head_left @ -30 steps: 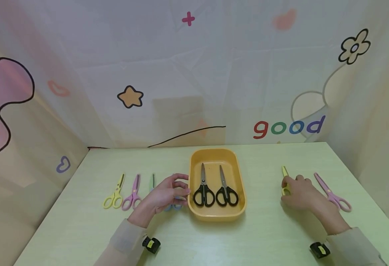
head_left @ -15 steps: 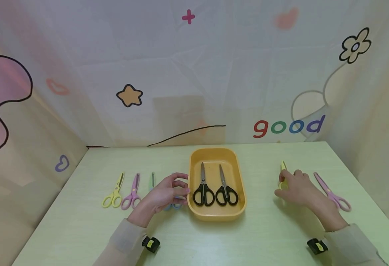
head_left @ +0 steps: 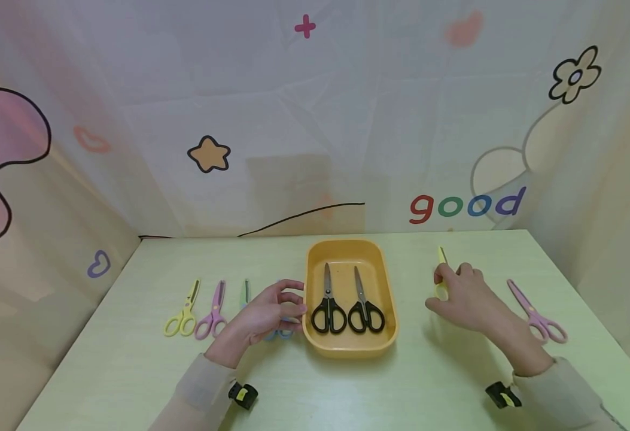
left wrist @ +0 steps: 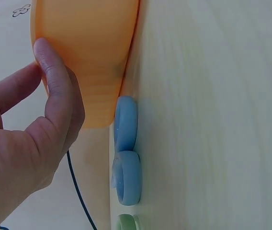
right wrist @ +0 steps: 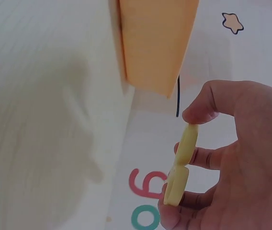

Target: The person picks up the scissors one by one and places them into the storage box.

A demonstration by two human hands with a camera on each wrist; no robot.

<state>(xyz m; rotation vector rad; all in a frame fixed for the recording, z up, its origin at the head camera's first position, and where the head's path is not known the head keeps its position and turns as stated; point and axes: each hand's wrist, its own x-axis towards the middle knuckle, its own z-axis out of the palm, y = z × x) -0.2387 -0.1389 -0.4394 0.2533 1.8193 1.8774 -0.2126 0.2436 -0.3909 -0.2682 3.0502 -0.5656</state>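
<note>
My left hand (head_left: 273, 312) is at the left side of a yellow-orange plastic tray (head_left: 358, 353). In the left wrist view its thumb is at the tray's rim and its bent fingers lie against the outer wall. Two pairs of black-handled scissors (head_left: 329, 314) lie side by side in the tray, blades pointing away. Right of the tray, my right hand (head_left: 468, 299) pinches a pair of yellow scissors (right wrist: 186, 146) by the handle loops, raised above the table. Its blades (head_left: 442, 255) point away from me, and the fingers cover part of the handles.
Yellow scissors (head_left: 187, 317), pink scissors (head_left: 216, 311), green scissors (head_left: 246, 291) and blue scissors (left wrist: 129, 175) lie in a row left of the tray, the last two partly behind my left hand. More pink scissors (head_left: 532, 311) lie at the right. A printed curtain (head_left: 315, 120) stands behind the table.
My right hand has lifted the yellow scissors from the table and carried them left toward the tray. The left hand and the tray have stayed in place.
</note>
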